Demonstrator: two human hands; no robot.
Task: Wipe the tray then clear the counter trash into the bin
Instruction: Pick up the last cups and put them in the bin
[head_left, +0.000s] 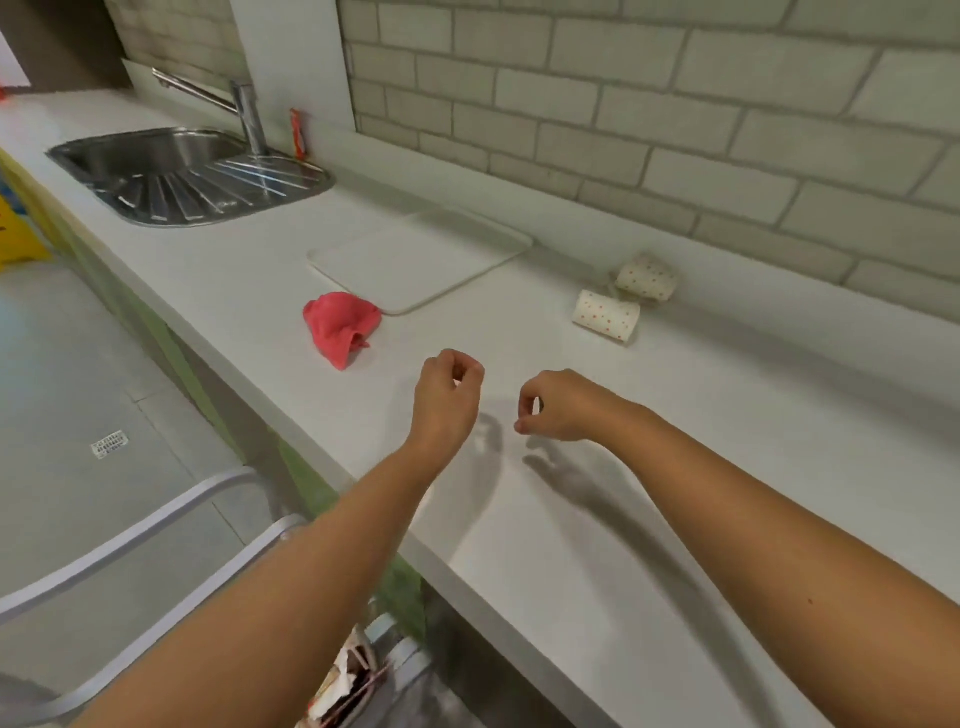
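Hovering left hand (448, 395), right hand (558, 408), pink cloth (340, 325) beside tray (415, 260), sticker (110, 445) illegible

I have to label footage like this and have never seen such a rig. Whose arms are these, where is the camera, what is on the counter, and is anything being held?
There is no machine here. A person wears one wide-angle camera on the head, looking forward and down, so the two bare arms are their own. The left hand and right hand hover above the white counter, fingers loosely curled, with nothing visible in them. On the counter lie a white tray, a crumpled red cloth beside its near corner, and to the right a nearer dotted cup and a farther dotted cup, both on their sides. A steel sink sits far left.
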